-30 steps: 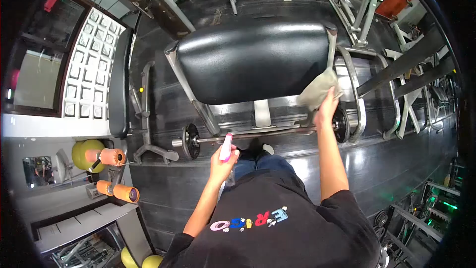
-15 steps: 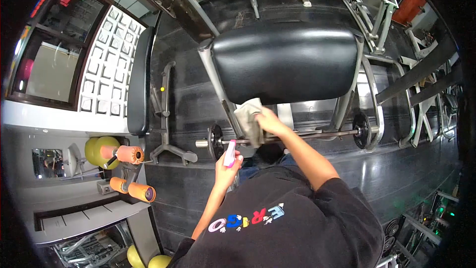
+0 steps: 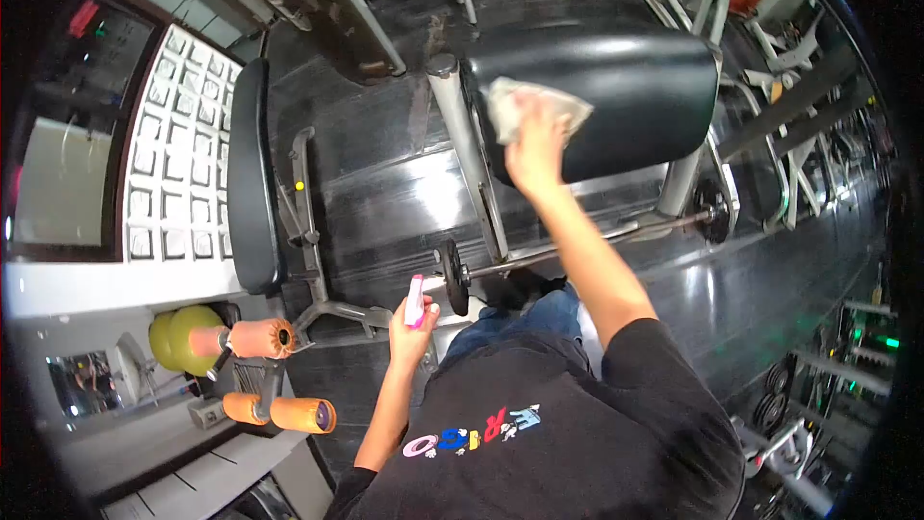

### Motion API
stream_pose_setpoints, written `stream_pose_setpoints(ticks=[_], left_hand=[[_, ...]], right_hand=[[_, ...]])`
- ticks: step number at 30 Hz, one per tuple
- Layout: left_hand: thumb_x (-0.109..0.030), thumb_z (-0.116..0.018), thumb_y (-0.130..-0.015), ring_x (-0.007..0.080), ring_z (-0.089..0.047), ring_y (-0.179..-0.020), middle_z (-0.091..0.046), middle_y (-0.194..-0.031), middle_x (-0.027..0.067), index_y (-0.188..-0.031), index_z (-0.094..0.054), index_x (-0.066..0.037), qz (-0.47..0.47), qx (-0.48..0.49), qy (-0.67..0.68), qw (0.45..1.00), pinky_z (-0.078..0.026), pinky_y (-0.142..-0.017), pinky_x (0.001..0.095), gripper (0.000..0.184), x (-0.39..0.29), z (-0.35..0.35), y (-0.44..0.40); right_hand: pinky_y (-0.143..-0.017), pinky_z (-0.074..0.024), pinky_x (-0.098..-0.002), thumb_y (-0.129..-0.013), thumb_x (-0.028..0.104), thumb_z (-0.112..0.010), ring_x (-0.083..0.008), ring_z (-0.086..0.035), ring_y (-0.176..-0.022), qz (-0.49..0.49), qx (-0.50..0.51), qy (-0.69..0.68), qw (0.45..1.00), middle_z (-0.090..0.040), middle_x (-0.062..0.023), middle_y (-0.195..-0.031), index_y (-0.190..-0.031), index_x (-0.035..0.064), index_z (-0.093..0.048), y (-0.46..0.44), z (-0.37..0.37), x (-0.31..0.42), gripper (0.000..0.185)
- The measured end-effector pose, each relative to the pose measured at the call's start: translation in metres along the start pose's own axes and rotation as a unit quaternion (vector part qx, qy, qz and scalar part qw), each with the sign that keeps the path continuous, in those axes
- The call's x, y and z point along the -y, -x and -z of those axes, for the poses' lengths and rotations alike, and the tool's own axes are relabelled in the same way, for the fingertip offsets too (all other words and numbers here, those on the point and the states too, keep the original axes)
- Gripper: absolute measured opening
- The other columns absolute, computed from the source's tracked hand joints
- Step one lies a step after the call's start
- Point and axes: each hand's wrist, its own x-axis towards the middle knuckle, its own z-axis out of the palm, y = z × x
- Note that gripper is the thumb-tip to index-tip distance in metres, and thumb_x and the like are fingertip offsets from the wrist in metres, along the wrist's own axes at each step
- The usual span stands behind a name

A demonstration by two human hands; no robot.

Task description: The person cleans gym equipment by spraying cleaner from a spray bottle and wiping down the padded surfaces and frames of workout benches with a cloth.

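My right hand (image 3: 535, 149) presses a light grey cloth (image 3: 568, 108) against the left part of a black padded backrest (image 3: 645, 87). The cloth is slightly blurred, and the hand's fingers lie over it. Low at the left, my left hand (image 3: 412, 327) is wrapped round a small white and pink bottle (image 3: 415, 300), held upright near the left end of a barbell (image 3: 539, 255). The barbell lies below the backrest, with a black plate (image 3: 452, 276) on its left end.
A second black pad (image 3: 252, 173) on a metal stand is at the left. Orange foam rollers (image 3: 262, 338) and green balls (image 3: 178, 339) are at the lower left. Weight racks (image 3: 847, 366) stand at the lower right, more machines behind.
My right hand and the cloth have gone from the backrest's right edge, down to the barbell's left part, then up onto the pad's left part. My left hand still holds the bottle. The view has turned.
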Motion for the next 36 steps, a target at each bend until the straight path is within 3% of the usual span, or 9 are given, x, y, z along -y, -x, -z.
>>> stream_pose_setpoints(ticks=[3, 7, 19, 21, 23, 27, 31, 33, 36], left_hand=[[-0.013, -0.072, -0.085, 0.007, -0.059, -0.073, -0.064, -0.082, 0.0018, -0.101, -0.064, -0.002, -0.036, 0.043, -0.015, 0.998, -0.05, -0.066, 0.0251, 0.021, -0.018, 0.019, -0.011], [-0.014, -0.071, -0.086, 0.0095, -0.061, -0.072, -0.064, -0.082, 0.0028, -0.103, -0.062, -0.001, -0.023, 0.069, 0.016, 0.997, -0.051, -0.066, 0.0258, 0.023, -0.028, 0.033, -0.021], [-0.012, -0.07, -0.088, 0.0101, -0.059, -0.068, -0.062, -0.08, 0.0036, -0.104, -0.061, 0.0, 0.005, 0.053, 0.03, 0.998, -0.051, -0.063, 0.0257, 0.022, -0.011, 0.032, 0.003], [-0.012, -0.07, -0.088, 0.0097, -0.058, -0.067, -0.061, -0.08, 0.0032, -0.104, -0.06, 0.0, -0.002, 0.066, 0.038, 0.997, -0.05, -0.062, 0.0254, 0.023, -0.017, 0.026, 0.002], [-0.014, -0.07, -0.089, 0.0092, -0.057, -0.065, -0.06, -0.08, 0.0028, -0.105, -0.06, 0.0, -0.016, 0.069, 0.04, 0.997, -0.05, -0.062, 0.0252, 0.023, -0.027, 0.018, -0.003], [-0.014, -0.068, -0.089, 0.0099, -0.058, -0.066, -0.06, -0.084, 0.0019, -0.107, -0.061, -0.002, -0.042, 0.068, 0.019, 0.997, -0.05, -0.059, 0.0263, 0.023, -0.045, 0.003, -0.009], [-0.016, -0.07, -0.089, 0.0097, -0.058, -0.068, -0.061, -0.086, 0.0042, -0.108, -0.06, 0.001, -0.067, 0.037, 0.029, 0.997, -0.052, -0.063, 0.0266, 0.027, -0.055, -0.008, -0.002], [-0.015, -0.069, -0.088, 0.0104, -0.059, -0.069, -0.061, -0.088, 0.0051, -0.109, -0.06, 0.001, -0.058, 0.012, 0.031, 0.998, -0.053, -0.063, 0.0273, 0.028, -0.05, -0.008, 0.006], [-0.013, -0.07, -0.087, 0.0105, -0.059, -0.067, -0.061, -0.085, 0.004, -0.109, -0.061, 0.001, -0.009, -0.013, 0.01, 1.0, -0.052, -0.061, 0.0259, 0.027, -0.028, -0.001, 0.015]], right_hand=[[-0.116, -0.0141, -0.061, -0.081, 0.01, -0.059, -0.0271, -0.033, -0.141, 0.102, 0.146, -0.05, 0.983, -0.045, -0.0088, -0.146, -0.14, 0.0171, -0.046, 0.086, -0.031, 0.026, 0.062], [-0.097, -0.0462, -0.0475, -0.084, 0.018, -0.057, -0.0378, -0.06, -0.112, -0.257, 0.267, -0.324, 0.871, -0.065, -0.0202, -0.116, -0.124, 0.0071, -0.059, 0.196, -0.059, -0.017, 0.041], [-0.096, -0.0426, -0.0388, -0.1, 0.034, -0.051, -0.0284, -0.057, -0.116, -0.493, -0.135, -0.34, 0.789, -0.061, -0.0173, -0.126, -0.128, -0.0033, -0.054, 0.071, 0.061, -0.133, 0.046], [-0.092, -0.0446, -0.0442, -0.095, 0.02, -0.057, -0.0357, -0.058, -0.109, -0.342, -0.304, -0.244, 0.855, -0.059, -0.0251, -0.117, -0.116, -0.0085, -0.053, 0.051, 0.002, -0.125, 0.035], [-0.094, -0.0409, -0.0521, -0.087, 0.013, -0.061, -0.0446, -0.053, -0.106, -0.459, -0.215, -0.199, 0.838, -0.055, -0.0299, -0.108, -0.118, -0.0096, -0.047, 0.043, -0.015, -0.036, 0.041], [-0.094, -0.0441, -0.047, -0.082, 0.006, -0.055, -0.0425, -0.057, -0.104, -0.219, 0.111, -0.272, 0.93, -0.058, -0.0292, -0.108, -0.119, -0.0083, -0.05, 0.098, -0.041, 0.042, 0.04], [-0.088, -0.049, -0.0362, -0.089, 0.017, -0.054, -0.0261, -0.064, -0.098, -0.287, 0.161, -0.46, 0.825, -0.067, -0.0205, -0.103, -0.111, -0.0014, -0.063, 0.137, -0.056, 0.014, 0.031], [-0.087, -0.0482, -0.048, -0.087, 0.026, -0.057, -0.0433, -0.061, -0.102, -0.331, 0.214, -0.375, 0.839, -0.064, -0.0293, -0.101, -0.102, -0.0053, -0.062, 0.13, -0.016, -0.028, 0.035], [-0.093, -0.0451, -0.0451, -0.091, 0.024, -0.057, -0.0404, -0.059, -0.108, -0.373, 0.06, -0.251, 0.891, -0.062, -0.0273, -0.113, -0.108, -0.0067, -0.06, 0.113, 0.012, -0.103, 0.036]])
